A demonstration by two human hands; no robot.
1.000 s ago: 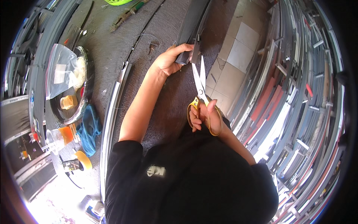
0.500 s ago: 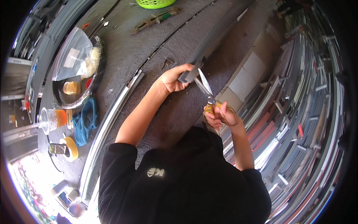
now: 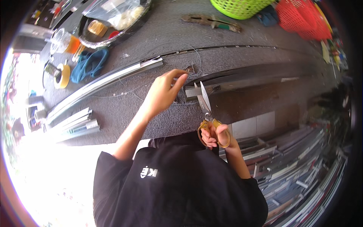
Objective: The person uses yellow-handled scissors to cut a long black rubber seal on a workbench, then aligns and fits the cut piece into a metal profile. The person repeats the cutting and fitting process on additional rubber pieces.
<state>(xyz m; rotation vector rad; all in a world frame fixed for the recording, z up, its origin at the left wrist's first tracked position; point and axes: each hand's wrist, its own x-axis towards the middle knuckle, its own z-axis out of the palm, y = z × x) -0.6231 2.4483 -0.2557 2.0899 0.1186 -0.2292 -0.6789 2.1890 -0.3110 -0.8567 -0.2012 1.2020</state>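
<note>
Coarse grey matting (image 3: 162,123) underlies a long dark bar (image 3: 242,80) near yellow-handled scissors (image 3: 207,114).

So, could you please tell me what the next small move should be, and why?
Perhaps bring the left hand over to steady the end of the dark strip: the right hand holds the scissors with parted blades at that end, while the left hand is beside it, with no visible grip on it.
</note>
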